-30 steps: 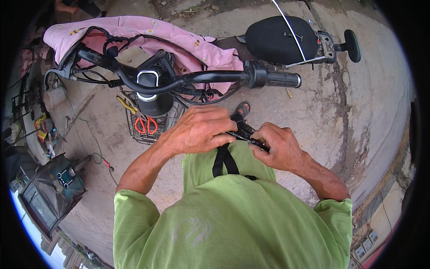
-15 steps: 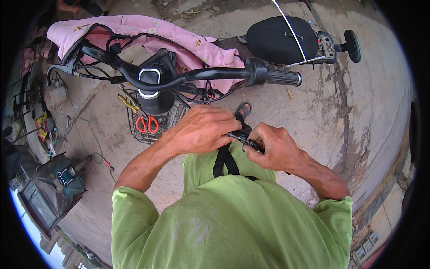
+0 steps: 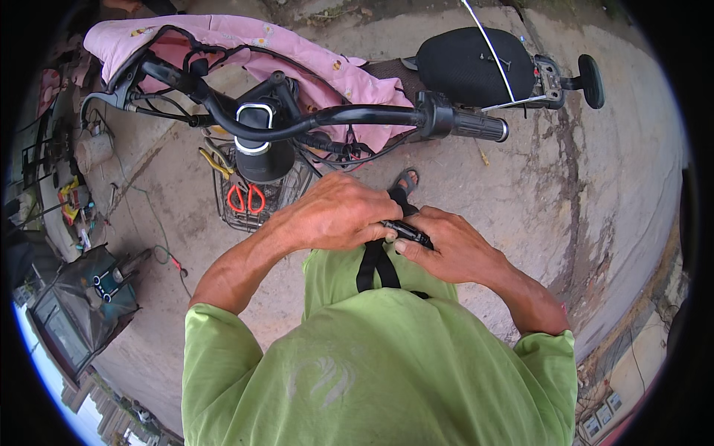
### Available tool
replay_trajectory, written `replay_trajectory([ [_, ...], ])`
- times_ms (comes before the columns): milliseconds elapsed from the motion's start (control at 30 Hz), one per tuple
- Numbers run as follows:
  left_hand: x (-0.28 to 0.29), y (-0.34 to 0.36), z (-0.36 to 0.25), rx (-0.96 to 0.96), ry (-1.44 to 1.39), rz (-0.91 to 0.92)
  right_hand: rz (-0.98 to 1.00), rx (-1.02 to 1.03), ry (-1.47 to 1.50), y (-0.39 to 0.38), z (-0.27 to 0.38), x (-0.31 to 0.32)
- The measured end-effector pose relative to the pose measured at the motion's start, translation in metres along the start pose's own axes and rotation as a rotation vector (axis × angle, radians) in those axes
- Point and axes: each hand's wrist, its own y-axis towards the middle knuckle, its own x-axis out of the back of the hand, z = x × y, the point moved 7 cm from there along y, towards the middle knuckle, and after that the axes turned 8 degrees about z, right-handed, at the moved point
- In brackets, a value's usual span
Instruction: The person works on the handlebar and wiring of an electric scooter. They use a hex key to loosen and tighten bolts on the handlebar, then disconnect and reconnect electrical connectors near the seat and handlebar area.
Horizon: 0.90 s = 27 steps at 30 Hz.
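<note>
In front of my belly, both hands meet at a small black elongated part (image 3: 413,233), whose exact kind I cannot make out. My left hand (image 3: 338,212) is closed on its left end, the thumb and fingertips pinching it. My right hand (image 3: 460,245) grips the other end, thumb along the near side and fingers over the top. Just beyond them is the black handlebar (image 3: 327,117) of a two-wheeler, with a ribbed rubber grip (image 3: 480,125) on its right end. Black straps (image 3: 370,267) cross over my green clothing below the hands.
A wire basket (image 3: 232,215) holds red-handled scissors (image 3: 246,199) and yellow-handled pliers (image 3: 216,163). A pink quilted cover (image 3: 223,36) drapes behind the handlebar. Farther right are a black seat (image 3: 472,67) and a mirror (image 3: 591,82). A green cable (image 3: 152,212) runs over the concrete ground at left.
My right hand has turned, its fingers now lying flatter over the black part and its thumb nearer the left hand. The left hand keeps its hold. The whole view has shifted slightly.
</note>
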Motion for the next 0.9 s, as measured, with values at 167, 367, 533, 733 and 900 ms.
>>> replay_trajectory([
  [167,0.008,-0.005,-0.001,-0.079,-0.132,-0.132,-0.173,0.121,-0.008,-0.008,0.017,0.005],
  [367,0.013,-0.010,0.000,-0.067,-0.111,-0.176,-0.137,0.102,0.015,-0.006,0.007,-0.001],
  [533,0.015,-0.017,-0.001,-0.083,-0.049,-0.233,-0.327,0.217,-0.064,-0.008,0.019,0.010],
  [733,0.018,-0.017,-0.003,-0.084,-0.037,-0.238,-0.290,0.198,0.088,-0.006,0.013,0.009],
  [900,0.021,-0.015,-0.001,-0.070,-0.024,-0.230,-0.268,0.081,0.310,-0.006,0.007,0.012],
])
